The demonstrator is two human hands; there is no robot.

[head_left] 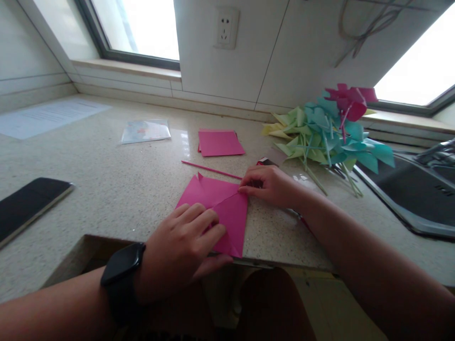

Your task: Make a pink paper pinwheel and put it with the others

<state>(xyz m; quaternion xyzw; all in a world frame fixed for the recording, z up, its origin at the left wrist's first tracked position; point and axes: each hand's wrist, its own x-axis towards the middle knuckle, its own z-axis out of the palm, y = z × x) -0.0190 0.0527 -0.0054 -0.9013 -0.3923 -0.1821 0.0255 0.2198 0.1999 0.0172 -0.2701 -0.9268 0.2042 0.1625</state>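
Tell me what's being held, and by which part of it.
Pink paper, apparently pinched at its far right corner by the right hand; the left hand lies on its left part.

Left hand palm down, right fingers pinched

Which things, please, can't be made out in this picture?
All in the head view:
Pink sheet: near-left part hidden by the left hand.
Red-and-black item: partly hidden behind the right hand.
White paper: print too small and faint to read; left end cut off.
Sink: cut off by the right edge.
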